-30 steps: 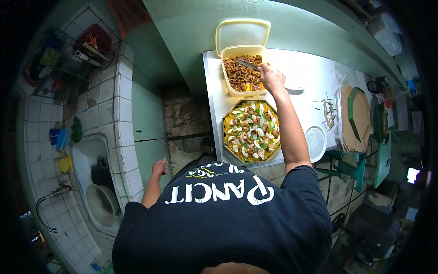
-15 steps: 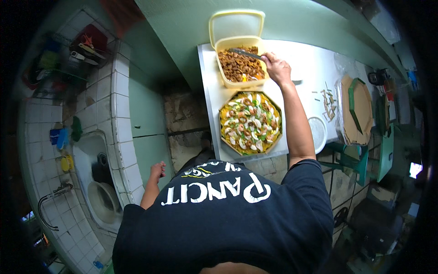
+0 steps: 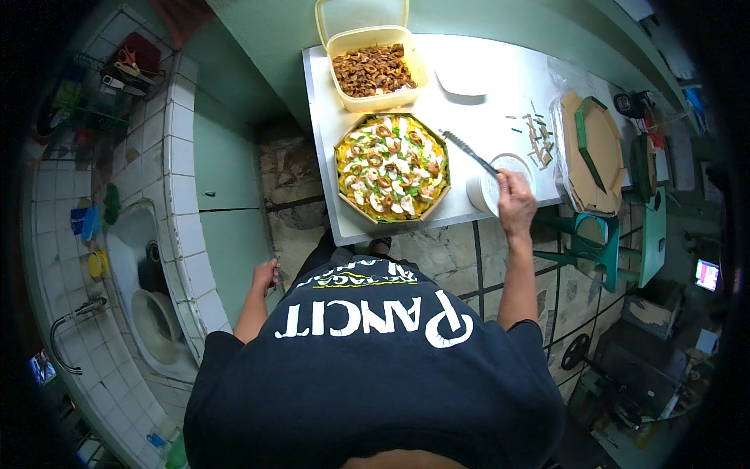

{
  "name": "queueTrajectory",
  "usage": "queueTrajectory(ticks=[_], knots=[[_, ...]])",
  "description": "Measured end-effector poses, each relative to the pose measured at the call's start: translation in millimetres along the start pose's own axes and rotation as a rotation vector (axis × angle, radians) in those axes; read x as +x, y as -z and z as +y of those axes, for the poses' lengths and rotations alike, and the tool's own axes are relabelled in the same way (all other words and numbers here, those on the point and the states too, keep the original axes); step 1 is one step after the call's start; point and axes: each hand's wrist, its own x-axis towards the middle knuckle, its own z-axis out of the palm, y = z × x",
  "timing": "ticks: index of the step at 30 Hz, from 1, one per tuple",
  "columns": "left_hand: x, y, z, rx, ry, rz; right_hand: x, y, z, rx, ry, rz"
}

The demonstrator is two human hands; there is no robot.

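My right hand (image 3: pixel 516 205) is closed around the handle end of dark tongs (image 3: pixel 473 155), beside a round white tub (image 3: pixel 476 192) at the table's front edge. The tongs' tips point up and left, with no food visible in them. Left of them lies an octagonal tray of noodles (image 3: pixel 391 168) topped with egg slices, brown rings and green bits. Behind that stands a cream plastic container (image 3: pixel 383 103) of brown cooked pieces, its lid (image 3: pixel 320 23) tilted back. My left hand (image 3: pixel 268 273) hangs low at my side, fingers curled, apart from everything.
A white plate (image 3: pixel 461 84) sits at the table's back. Small green and brown strips (image 3: pixel 537 139) lie right of the tub, then stacked octagonal cardboard boxes (image 3: pixel 609 148). A green stool (image 3: pixel 598 250) stands below. Left is a tiled counter (image 3: pixel 183 227) with a sink (image 3: pixel 129 227).
My right hand has drawn the tongs from the brown pieces in the container, moving right and nearer, to beside the tub. The whole view has shifted slightly. My left hand remains curled at my side.
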Motion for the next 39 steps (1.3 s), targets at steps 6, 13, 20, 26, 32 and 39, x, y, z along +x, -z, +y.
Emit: queueTrajectory(ticks=[6, 13, 20, 26, 32, 39], knots=[[-22.0, -45.5, -10.5, -0.012, -0.053, -0.014, -35.8, -20.1, 13.2, -0.098, 0.091, -0.099], [-39.3, -74.6, -42.1, -0.053, 0.014, -0.06, -46.6, -16.1, 17.8, -0.156, 0.053, -0.149], [-31.9, -48.9, -66.5, 0.056, 0.056, -0.03, -61.3, -12.3, 6.8, -0.071, -0.023, -0.203], [1.4, -32.0, -13.1, 0.004, -0.034, -0.039, -42.9, -41.2, -13.5, -0.05, 0.001, -0.174], [23.0, -31.4, 37.9, 0.032, -0.098, -0.071, -34.4, -52.5, -23.1, -0.047, -0.045, -0.221], [44.3, -22.1, 123.0, 0.134, -0.485, 0.182, -41.6, -23.5, -19.9, 0.006, -0.127, -0.063]])
